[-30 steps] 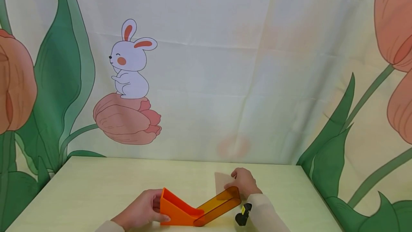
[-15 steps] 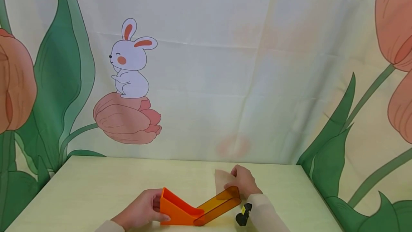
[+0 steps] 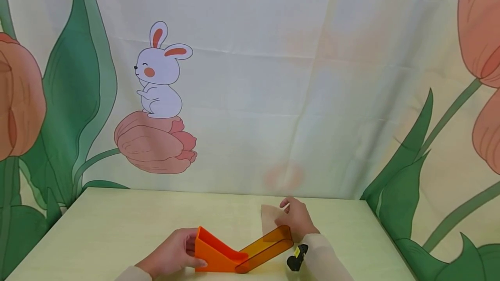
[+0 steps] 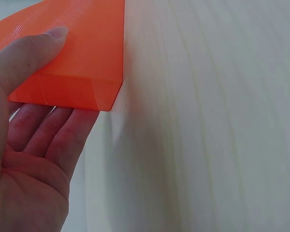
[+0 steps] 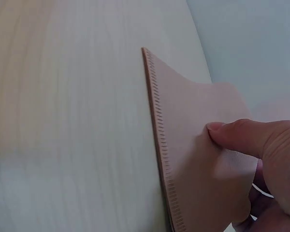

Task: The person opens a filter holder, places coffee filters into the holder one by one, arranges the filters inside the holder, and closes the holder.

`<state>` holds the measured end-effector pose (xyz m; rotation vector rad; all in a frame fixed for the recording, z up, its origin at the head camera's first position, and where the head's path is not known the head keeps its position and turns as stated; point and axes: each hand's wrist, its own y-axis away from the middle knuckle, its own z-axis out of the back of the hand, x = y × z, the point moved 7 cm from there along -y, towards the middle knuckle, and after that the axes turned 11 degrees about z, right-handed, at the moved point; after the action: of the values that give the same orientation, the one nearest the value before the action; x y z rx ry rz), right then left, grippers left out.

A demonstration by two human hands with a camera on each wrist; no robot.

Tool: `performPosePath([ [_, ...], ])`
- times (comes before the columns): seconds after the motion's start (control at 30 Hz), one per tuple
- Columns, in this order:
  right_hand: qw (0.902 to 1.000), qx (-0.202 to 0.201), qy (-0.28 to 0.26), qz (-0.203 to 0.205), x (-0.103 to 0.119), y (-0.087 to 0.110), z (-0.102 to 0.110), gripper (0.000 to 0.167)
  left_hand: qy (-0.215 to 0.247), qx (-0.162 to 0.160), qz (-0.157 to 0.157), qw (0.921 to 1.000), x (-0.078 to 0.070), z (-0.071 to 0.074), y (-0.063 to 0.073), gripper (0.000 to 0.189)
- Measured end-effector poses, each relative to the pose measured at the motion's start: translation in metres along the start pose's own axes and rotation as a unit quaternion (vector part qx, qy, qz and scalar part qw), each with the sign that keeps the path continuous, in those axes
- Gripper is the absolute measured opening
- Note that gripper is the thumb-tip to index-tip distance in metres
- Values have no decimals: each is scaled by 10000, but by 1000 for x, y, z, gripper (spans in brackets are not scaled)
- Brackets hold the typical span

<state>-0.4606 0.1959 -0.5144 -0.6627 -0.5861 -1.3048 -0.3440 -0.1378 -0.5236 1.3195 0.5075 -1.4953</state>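
Observation:
My left hand (image 3: pixel 173 253) grips the tall end of an orange plastic case (image 3: pixel 215 255), thumb on its near side and fingers behind. In the left wrist view, the thumb lies flat on the orange case (image 4: pixel 82 53) and the fingers are underneath. A see-through amber lid (image 3: pixel 265 250) is hinged to the case and slants up to the right. Behind the lid, my right hand (image 3: pixel 298 218) holds a pinkish-tan, leather-like piece (image 3: pixel 268 218). The right wrist view has the thumb pressing on that piece (image 5: pixel 188 130), which has a row of short slits along one edge.
A pale wood-grain table (image 3: pixel 129 220) lies under both hands. Behind it hangs a cloth (image 3: pixel 250 99) printed with tulips and a rabbit. A small black device with a yellow label (image 3: pixel 297 257) sits at the right wrist.
The right hand has risen very slightly, its upper fingers shifting a little. The left hand and the orange case stay nearly still.

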Motion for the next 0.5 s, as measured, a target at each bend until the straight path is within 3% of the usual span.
performPosePath([
  [0.2,10000,-72,-52,45,0,-2,7,14,28,24,-9,10000,-2,0,1,52],
  [0.5,9999,10,78,145,-2,-4,7,7,59,36,-62,10000,-2,-1,1,52],
])
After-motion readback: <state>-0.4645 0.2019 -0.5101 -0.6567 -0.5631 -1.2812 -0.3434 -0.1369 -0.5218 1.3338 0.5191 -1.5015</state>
